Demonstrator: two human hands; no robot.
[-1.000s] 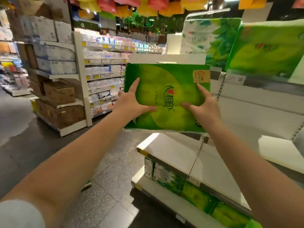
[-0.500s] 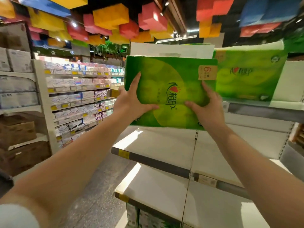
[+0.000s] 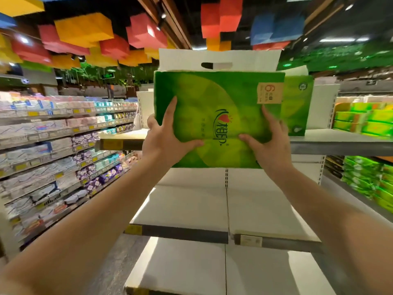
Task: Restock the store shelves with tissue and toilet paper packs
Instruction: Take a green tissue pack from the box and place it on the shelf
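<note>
A green tissue pack [image 3: 219, 118] with a white carry handle on top is held upright at the level of the top shelf [image 3: 340, 145]. It is gripped from both sides. The left hand [image 3: 163, 141] is spread over its lower left part, thumb [image 3: 191, 143] laid across the front and fingers [image 3: 171, 109] wrapped round the left edge. The right hand [image 3: 268, 143] is clamped on the lower right part in the same way. A second green pack [image 3: 297, 107] is seen standing on the top shelf, just behind and to the right. Bare white shelves [image 3: 191, 207] are seen below. Stocked shelves [image 3: 53, 145] are seen along the aisle on the left.
</note>
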